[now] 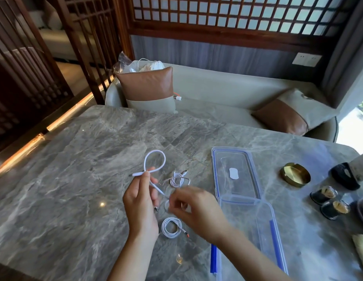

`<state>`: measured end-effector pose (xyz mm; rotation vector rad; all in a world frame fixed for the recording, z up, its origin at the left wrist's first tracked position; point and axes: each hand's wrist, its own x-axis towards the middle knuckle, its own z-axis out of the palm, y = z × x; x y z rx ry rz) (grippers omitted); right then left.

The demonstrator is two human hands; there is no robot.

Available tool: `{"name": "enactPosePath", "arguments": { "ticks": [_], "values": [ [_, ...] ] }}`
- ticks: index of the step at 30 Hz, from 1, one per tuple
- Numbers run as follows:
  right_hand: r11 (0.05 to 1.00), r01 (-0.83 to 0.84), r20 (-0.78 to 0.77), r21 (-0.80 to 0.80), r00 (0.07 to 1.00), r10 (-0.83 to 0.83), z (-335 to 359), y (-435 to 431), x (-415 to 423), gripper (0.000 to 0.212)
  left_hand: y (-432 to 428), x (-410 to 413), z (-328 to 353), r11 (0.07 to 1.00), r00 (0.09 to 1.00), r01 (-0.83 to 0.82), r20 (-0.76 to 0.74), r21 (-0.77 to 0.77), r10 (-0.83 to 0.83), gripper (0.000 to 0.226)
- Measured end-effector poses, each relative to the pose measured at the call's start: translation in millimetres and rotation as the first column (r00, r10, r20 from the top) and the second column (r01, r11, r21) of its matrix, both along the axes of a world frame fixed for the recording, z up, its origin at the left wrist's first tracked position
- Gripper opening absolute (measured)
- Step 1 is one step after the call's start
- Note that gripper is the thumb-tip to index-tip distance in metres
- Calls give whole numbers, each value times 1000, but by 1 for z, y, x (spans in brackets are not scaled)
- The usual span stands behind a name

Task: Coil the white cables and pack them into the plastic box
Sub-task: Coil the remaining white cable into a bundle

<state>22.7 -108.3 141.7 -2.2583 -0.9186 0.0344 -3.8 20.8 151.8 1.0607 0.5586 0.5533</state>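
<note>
Head view: left hand [140, 197] pinches the white cable [154, 159] where its loop crosses, the plug end pointing left. Right hand [194, 209], blurred, has its fingers curled on the same cable's lower run. Far coil [177, 178] and near coil [171, 228] lie on the counter [75, 179]. Plastic box [274, 220] sits open just right of the hands, and the lid [235, 159] butts its far edge. The counter runs wide to the left.

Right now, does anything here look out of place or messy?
A small white plug on an orange lead pokes out beside the brown cushion on the sofa, away from the rest. On the table, the thin cable lies in a loose tangle, unlike the neat coil nearer the person.
</note>
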Motion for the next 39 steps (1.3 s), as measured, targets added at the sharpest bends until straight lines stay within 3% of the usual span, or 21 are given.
{"name": "enactPosePath", "arguments": {
  "ticks": [2, 3, 4, 5, 7, 9, 11, 13, 14, 17, 19, 20, 22, 25, 27, 28, 30, 32, 34, 36, 39],
  "values": [
    [980, -37, -23, -194, 999, 33, -4, -3, -4, 11, 1, 0, 1, 999, 999, 39, 22, 27, -40, 32],
    [979, -64, -138, -192, 990, 38, -5, -4, -6, 12, -1, -1, 1, 995, 997, 77, 22, 64, -79, 33],
    [993, -78, -324, -85, 945, 47, -4, -3, -9, 18, -4, -2, 0, 988, 993, 116, 14, 102, -118, 34],
    [996, -33, -529, 82, 846, 72, -1, -1, -12, 27, -7, -3, -2, 979, 989, 148, 3, 139, -150, 35],
    [924, 247, -821, 293, 560, 111, 1, 3, -13, 41, -12, -6, -4, 955, 981, 190, -11, 229, -193, 32],
    [784, 513, -929, 350, 300, 218, 0, 6, -14, 41, -15, -7, -9, 916, 976, 211, -15, 341, -219, 31],
    [645, 669, -917, 371, 152, 370, -1, 7, -17, 34, -19, -9, -12, 875, 975, 210, -24, 436, -222, 31],
    [596, 698, -895, 396, 147, 422, -2, 8, -19, 29, -22, -12, -15, 852, 981, 185, -35, 489, -193, 27],
    [626, 657, -898, 419, 200, 391, -4, 8, -20, 28, -22, -12, -17, 852, 986, 156, -35, 500, -160, 26],
    [836, 379, -810, 397, 573, 125, -7, 1, -24, 25, -11, -11, -20, 858, 999, 46, -20, 511, -42, 22],
    [968, 133, -545, 211, 838, 4, -12, -11, -25, 21, 1, -8, -19, 869, 1000, 0, -8, 495, 5, 25],
    [992, 69, -405, 107, 914, -19, -16, -17, -25, 15, 7, -8, -18, 876, 1000, -11, -11, 482, 19, 28],
    [994, 100, -271, 53, 959, -82, -17, -26, -25, 6, 16, -8, -17, 872, 1000, -4, -23, 490, 17, 30],
    [978, 195, -191, 75, 965, -177, -11, -29, -23, 5, 17, -11, -19, 803, 996, 90, -62, 589, -66, 23],
    [968, 115, -490, 222, 872, 9, -1, -21, -25, 18, 9, -13, -19, 730, 986, 169, -116, 662, -122, 32],
    [943, 99, -673, 318, 724, 151, 4, -14, -31, 26, 4, -14, -18, 702, 981, 194, -129, 686, -146, 32],
    [883, 237, -864, 406, 416, 285, 6, 0, -39, 37, -5, -15, -16, 665, 973, 224, -131, 712, -188, 30],
    [789, 464, -915, 403, 174, 364, 2, 9, -42, 41, -10, -15, -12, 658, 968, 241, -132, 714, -211, 29],
    [627, 701, -866, 340, -26, 499, 1, 12, -39, 38, -9, -15, -10, 668, 964, 251, -122, 701, -234, 30],
    [477, 828, -844, 297, -7, 537, 0, 11, -36, 31, -6, -18, -9, 659, 966, 248, -126, 710, -227, 32],
    [504, 767, -909, 397, 252, 333, -2, 6, -35, 28, 0, -22, -10, 642, 970, 241, -157, 728, -187, 34]
  ]
}}
